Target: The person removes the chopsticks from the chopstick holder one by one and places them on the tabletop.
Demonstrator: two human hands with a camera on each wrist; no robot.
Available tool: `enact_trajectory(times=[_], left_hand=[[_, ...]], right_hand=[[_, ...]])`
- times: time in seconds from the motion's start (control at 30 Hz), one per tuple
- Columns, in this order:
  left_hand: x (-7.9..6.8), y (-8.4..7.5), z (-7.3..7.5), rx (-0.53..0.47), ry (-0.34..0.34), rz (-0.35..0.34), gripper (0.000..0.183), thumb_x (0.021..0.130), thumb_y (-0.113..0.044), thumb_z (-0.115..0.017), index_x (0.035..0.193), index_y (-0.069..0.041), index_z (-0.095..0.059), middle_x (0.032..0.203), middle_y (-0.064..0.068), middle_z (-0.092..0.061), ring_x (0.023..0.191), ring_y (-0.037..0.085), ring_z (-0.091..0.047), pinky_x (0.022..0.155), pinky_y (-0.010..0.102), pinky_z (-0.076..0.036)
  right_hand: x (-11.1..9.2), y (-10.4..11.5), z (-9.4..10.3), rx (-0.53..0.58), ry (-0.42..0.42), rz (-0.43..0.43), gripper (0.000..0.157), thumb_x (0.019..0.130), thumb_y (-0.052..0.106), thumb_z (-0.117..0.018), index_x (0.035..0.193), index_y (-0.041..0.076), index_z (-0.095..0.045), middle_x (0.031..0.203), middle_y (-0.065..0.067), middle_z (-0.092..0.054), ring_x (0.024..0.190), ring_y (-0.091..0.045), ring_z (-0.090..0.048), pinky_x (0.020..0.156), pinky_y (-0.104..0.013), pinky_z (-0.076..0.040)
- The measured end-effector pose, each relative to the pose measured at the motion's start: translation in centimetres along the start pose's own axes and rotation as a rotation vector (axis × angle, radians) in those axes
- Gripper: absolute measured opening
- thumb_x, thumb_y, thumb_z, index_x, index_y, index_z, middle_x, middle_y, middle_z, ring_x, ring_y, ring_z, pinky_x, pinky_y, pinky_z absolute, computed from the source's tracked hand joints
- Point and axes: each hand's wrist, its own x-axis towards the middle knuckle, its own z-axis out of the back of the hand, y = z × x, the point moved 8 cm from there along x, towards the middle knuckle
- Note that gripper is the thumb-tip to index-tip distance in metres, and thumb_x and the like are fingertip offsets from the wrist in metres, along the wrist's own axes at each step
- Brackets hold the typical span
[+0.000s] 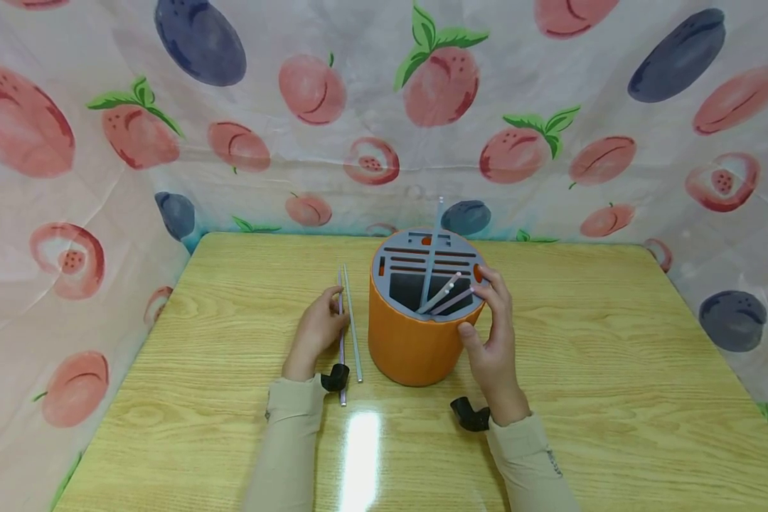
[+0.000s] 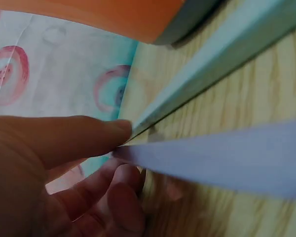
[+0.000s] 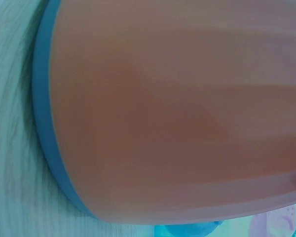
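Note:
My left hand point(image 1: 321, 323) pinches a thin pale purple chopstick point(image 1: 342, 348) between thumb and fingers, close over the table. Beside it, to the right, lies a pale green chopstick point(image 1: 353, 327); both look large in the left wrist view. An orange round utensil holder point(image 1: 416, 348) with a grey slotted top point(image 1: 397, 259) stands upright just right of them. My right hand point(image 1: 496, 348) holds its right side, thumb on the front wall and fingers at the rim. A tall blue-grey chopstick point(image 1: 439, 220) and several shorter-looking sticks point(image 1: 444, 293) lean in its front opening.
The wood-grain table point(image 1: 614, 355) spreads out around the holder. Behind and at both sides hangs a fruit-print cloth point(image 1: 320, 156). A black wrist camera point(image 1: 336, 377) sits on the left wrist, another black camera point(image 1: 470, 414) on the right.

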Motion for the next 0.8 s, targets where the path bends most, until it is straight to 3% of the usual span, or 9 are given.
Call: enact_trajectory(times=[0.13,0.37,0.6,0.8], left_hand=[[0.0,-0.3,-0.1,0.113,-0.014,-0.058,0.050,0.077,-0.005,-0.063,0.125,-0.007,-0.050,0.097,0.012,-0.052,0.082,0.023,-0.049,0.074,0.036,-0.041],[-0.3,-0.1,-0.1,0.179,-0.019,-0.024,0.041,0.081,-0.011,-0.064,0.121,-0.010,-0.054,0.109,0.014,-0.047,0.088,0.027,-0.049,0.076,0.038,-0.041],[-0.3,-0.5,0.5,0.159,-0.049,-0.025,0.035,0.085,-0.018,-0.057,0.120,-0.012,-0.055,0.110,0.013,-0.047,0.092,0.028,-0.050,0.078,0.039,-0.042],[-0.9,-3.3,2.2,0.062,-0.125,-0.122,0.030,0.091,-0.025,-0.050,0.118,-0.013,-0.056,0.104,0.006,-0.052,0.087,0.020,-0.054,0.070,0.036,-0.045]], right_hand=[[0.0,0.0,0.0,0.002,-0.001,-0.002,0.059,0.090,0.042,-0.048,0.115,-0.012,-0.040,0.133,-0.030,-0.028,0.126,-0.036,-0.024,0.105,-0.043,-0.018],[-0.1,-0.1,0.0,-0.002,0.003,-0.012,0.060,0.090,0.041,-0.048,0.115,-0.012,-0.040,0.133,-0.029,-0.028,0.127,-0.035,-0.023,0.105,-0.042,-0.017],[-0.1,0.0,-0.1,0.008,0.006,-0.013,0.059,0.090,0.041,-0.048,0.116,-0.012,-0.040,0.133,-0.029,-0.027,0.127,-0.035,-0.023,0.105,-0.040,-0.018],[0.0,0.1,0.0,0.006,0.005,-0.011,0.059,0.090,0.041,-0.048,0.116,-0.012,-0.040,0.132,-0.031,-0.028,0.126,-0.035,-0.024,0.105,-0.039,-0.019]])
